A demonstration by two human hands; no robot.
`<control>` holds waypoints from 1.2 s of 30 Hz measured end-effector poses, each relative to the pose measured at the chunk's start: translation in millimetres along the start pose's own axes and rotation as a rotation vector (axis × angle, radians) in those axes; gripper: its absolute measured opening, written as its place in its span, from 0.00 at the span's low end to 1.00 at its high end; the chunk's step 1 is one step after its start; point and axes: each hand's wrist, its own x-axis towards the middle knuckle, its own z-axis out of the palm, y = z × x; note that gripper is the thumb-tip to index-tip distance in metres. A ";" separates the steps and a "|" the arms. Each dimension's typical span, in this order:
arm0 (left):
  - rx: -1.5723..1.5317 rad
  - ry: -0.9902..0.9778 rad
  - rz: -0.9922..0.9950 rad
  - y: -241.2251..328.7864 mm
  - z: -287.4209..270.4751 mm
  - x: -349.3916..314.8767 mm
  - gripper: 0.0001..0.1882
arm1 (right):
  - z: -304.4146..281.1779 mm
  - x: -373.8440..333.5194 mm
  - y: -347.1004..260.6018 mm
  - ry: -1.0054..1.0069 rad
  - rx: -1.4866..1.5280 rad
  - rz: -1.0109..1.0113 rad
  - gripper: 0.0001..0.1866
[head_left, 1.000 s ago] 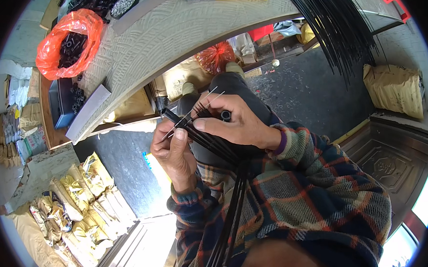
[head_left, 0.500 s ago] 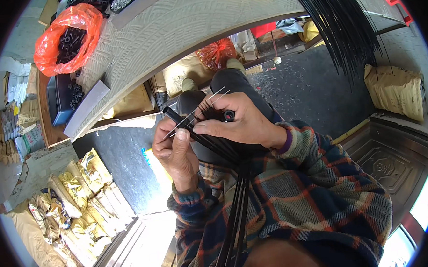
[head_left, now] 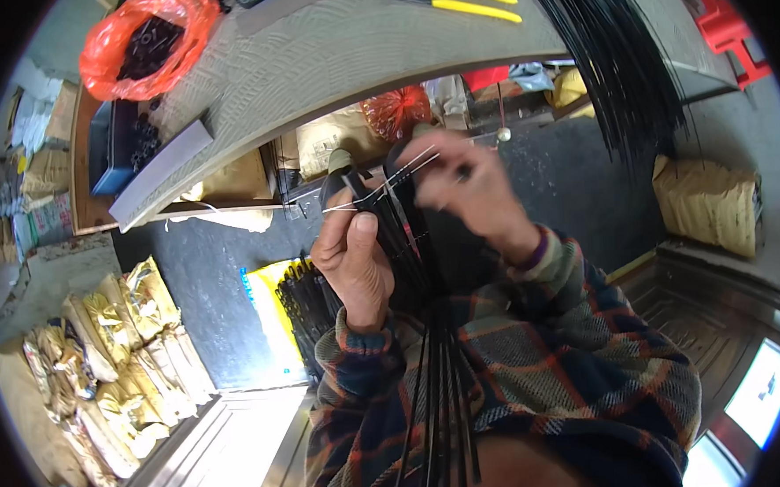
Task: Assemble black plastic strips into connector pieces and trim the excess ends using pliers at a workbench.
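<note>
My left hand (head_left: 356,263) is closed round the upper end of a bundle of thin black rods (head_left: 429,391), which looks like an umbrella frame. The bundle runs down across my lap and chest. Thin silvery wires (head_left: 421,160) stick out from its upper end, beside my left thumb and fingers. Just to the right of them, my right hand (head_left: 476,199) is raised and smeared by motion. A small dark spot shows at its fingers, but I cannot make out whether it is something held.
Ahead, the table (head_left: 327,57) carries yellow-handled pliers (head_left: 457,2), a red plastic bag (head_left: 98,60) of small black parts and a bunch of long black rods (head_left: 619,64). Wrapped bundles (head_left: 117,346) lie at left. More black rods (head_left: 305,301) rest on a yellow sheet by my left arm.
My right hand has come away from the bundle's upper end, moving right and slightly up. My left hand keeps hold, a little further right. The view has shifted, showing more of the pliers.
</note>
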 end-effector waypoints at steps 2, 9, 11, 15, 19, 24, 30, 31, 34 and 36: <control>-0.115 -0.054 -0.051 11.0 12.5 1.0 0.17 | -31.6 18.0 -8.2 0.218 0.200 -0.136 0.20; -0.253 -0.009 -0.176 20.0 21.2 -9.2 0.13 | 4.6 69.9 -98.9 -0.535 -0.242 -0.366 0.20; -0.306 -0.013 -0.125 13.0 16.4 -12.4 0.09 | 18.6 71.4 -107.0 -0.751 -0.361 0.019 0.15; -0.289 -0.044 -0.089 21.4 24.2 -15.1 0.09 | 19.6 70.0 -96.2 -0.724 -0.244 -0.010 0.26; -0.278 -0.069 -0.099 22.8 24.7 -15.1 0.11 | 13.4 69.9 -89.7 -0.737 -0.185 -0.016 0.26; -0.250 -0.027 -0.116 22.6 26.9 -14.5 0.15 | 10.9 70.9 -84.7 -0.673 -0.486 -0.190 0.23; -0.244 0.011 -0.133 20.8 22.6 -11.9 0.16 | 9.4 72.3 -78.6 -0.713 -0.314 -0.160 0.23; -0.243 0.012 -0.136 20.5 23.2 -11.4 0.16 | 9.1 72.5 -77.3 -0.712 -0.312 -0.157 0.23; -0.232 0.035 -0.136 19.9 25.5 -9.4 0.17 | 9.7 72.3 -75.5 -0.658 -0.457 -0.235 0.25; -0.217 0.054 -0.125 18.7 27.0 -8.2 0.18 | 10.9 70.0 -80.4 -0.620 -0.559 -0.278 0.25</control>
